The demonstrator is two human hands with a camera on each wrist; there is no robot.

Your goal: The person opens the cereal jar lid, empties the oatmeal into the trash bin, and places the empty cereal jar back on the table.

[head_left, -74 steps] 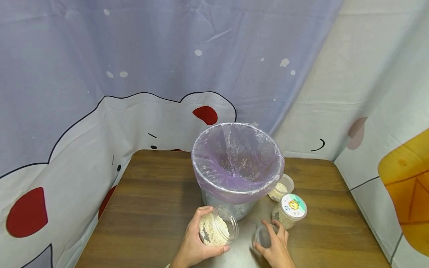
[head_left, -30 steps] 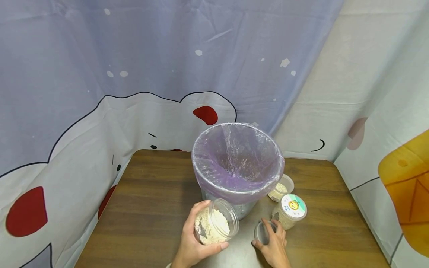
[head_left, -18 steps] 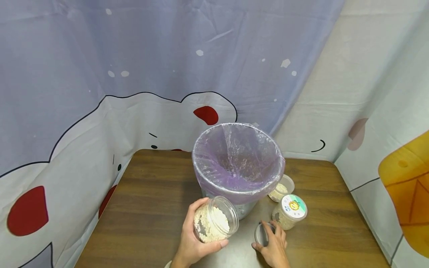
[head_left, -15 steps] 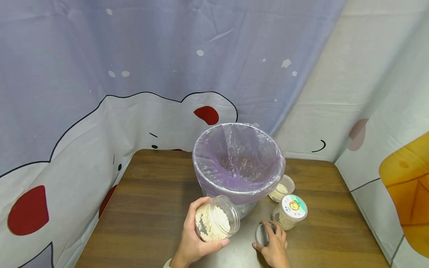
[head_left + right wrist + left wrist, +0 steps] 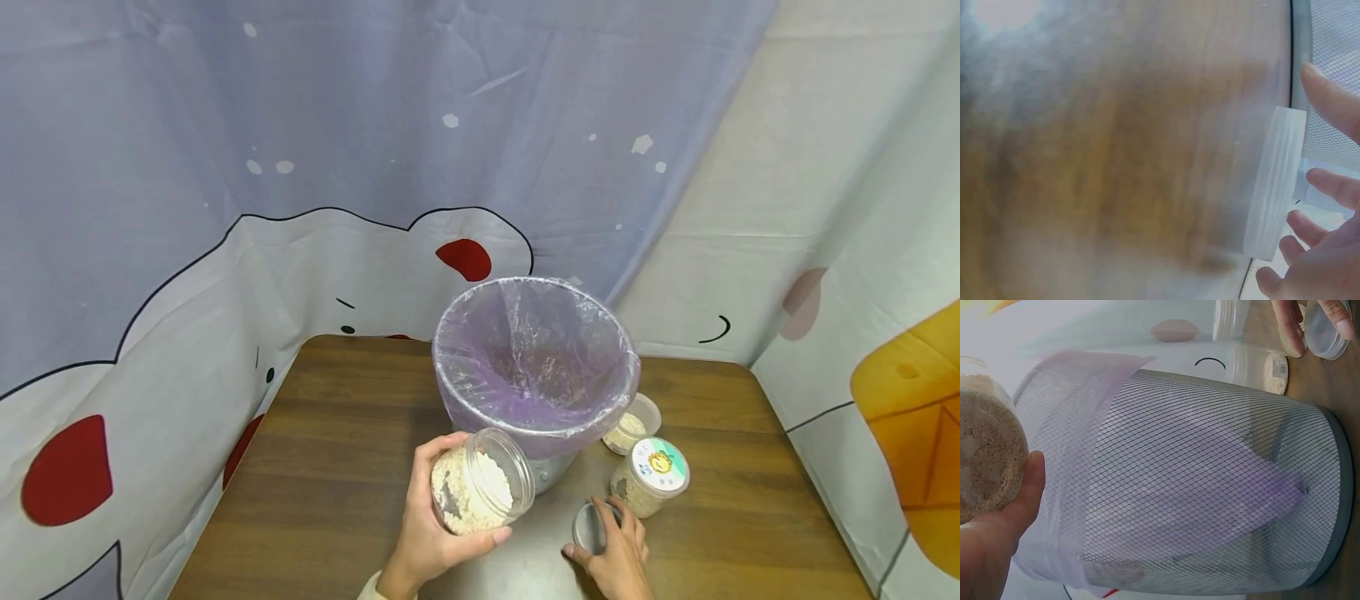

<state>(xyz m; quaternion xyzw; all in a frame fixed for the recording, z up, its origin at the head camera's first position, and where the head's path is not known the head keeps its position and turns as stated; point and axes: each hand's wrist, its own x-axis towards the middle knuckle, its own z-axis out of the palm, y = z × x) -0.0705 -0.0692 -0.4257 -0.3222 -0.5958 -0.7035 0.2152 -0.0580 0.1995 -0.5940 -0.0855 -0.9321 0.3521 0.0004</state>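
Plastic jars (image 5: 468, 496) (image 5: 662, 463) (image 5: 630, 422), three, one loose lid (image 5: 588, 528), two hands (image 5: 435, 533) (image 5: 619, 550), one bin (image 5: 536, 429)

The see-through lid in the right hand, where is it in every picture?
Head: the lid is low, right of centre, held by the right hand.
Left wrist: the lid is in the top right corner.
Right wrist: the lid is right of centre, seen edge-on.
Shared landmark: the mesh bin, in the middle of the left wrist view and top right in the right wrist view.
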